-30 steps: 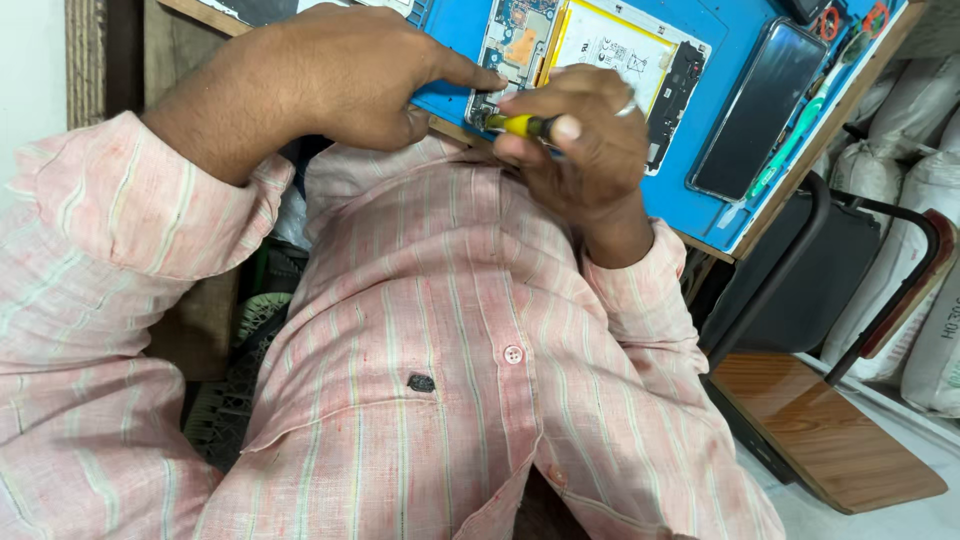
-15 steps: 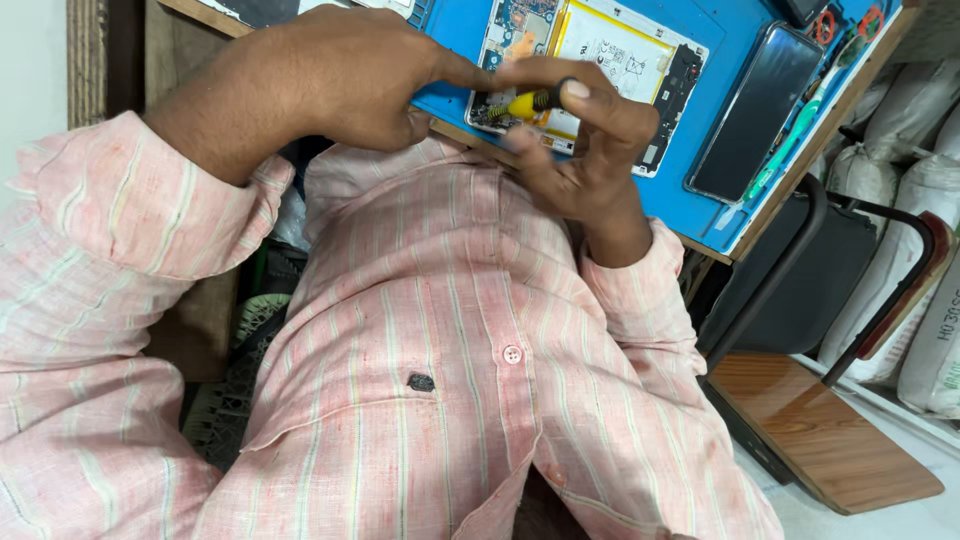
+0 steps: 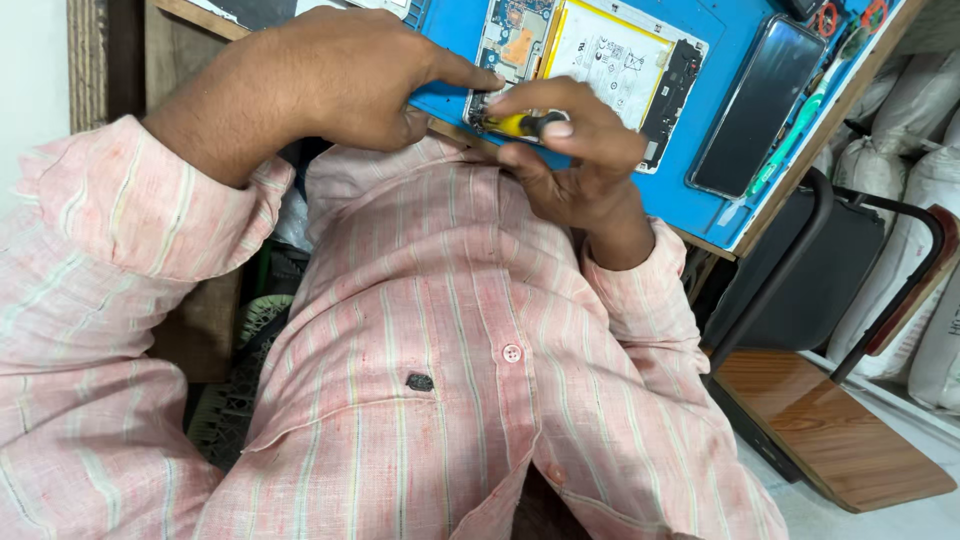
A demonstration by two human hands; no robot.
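Observation:
An opened phone [image 3: 590, 60] lies back up on a blue work mat [image 3: 740, 60], its white battery and circuit boards exposed. My right hand [image 3: 575, 160] is shut on a small yellow-handled screwdriver [image 3: 515, 124], whose tip sits at the phone's lower left corner. My left hand [image 3: 350, 75] rests on the mat's near edge, its forefinger stretched out and pressing beside that same corner. Both forearms wear pink striped sleeves.
A dark phone screen panel [image 3: 745, 105] lies on the mat right of the opened phone, beside a green tool [image 3: 790, 140]. A wooden-seated chair with a black frame [image 3: 830, 420] stands to the right. White sacks [image 3: 920, 200] are stacked behind it.
My right hand's fingers have shifted around the yellow screwdriver, turning it at the phone's corner. My left hand has stayed in place.

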